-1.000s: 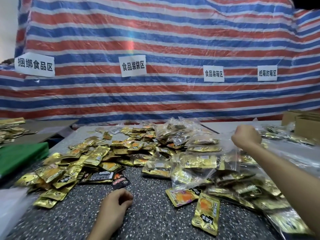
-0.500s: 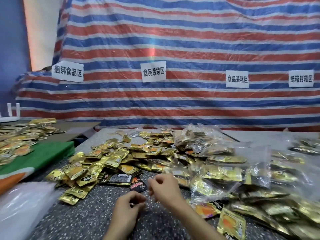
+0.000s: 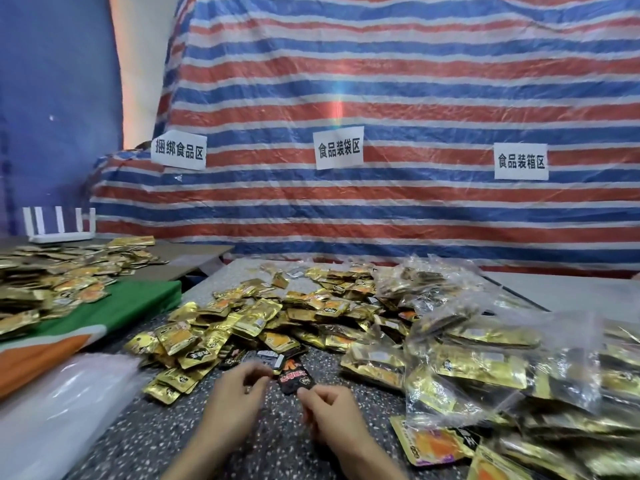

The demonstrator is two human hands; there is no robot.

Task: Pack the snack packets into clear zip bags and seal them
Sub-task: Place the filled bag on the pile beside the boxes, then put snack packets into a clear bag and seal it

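Head view, lower centre of frame: left hand (image 3: 239,393) and right hand (image 3: 332,414) hover close together over the speckled table (image 3: 166,441), both with fingers curled inward. A black snack packet (image 3: 294,377) lies flat between them, its left edge by the left fingertips (image 3: 261,370) and its lower right corner at the right fingertips (image 3: 306,394). Whether either hand actually pinches it cannot be told.

The packet is small and black with red and orange print, and it looks sealed. Behind it, mid-frame, spreads a loose heap of gold snack packets (image 3: 242,323). Filled clear zip bags (image 3: 478,365), each showing gold packets inside, are stacked at right. A sheaf of translucent plastic (image 3: 52,410) lies at lower left.
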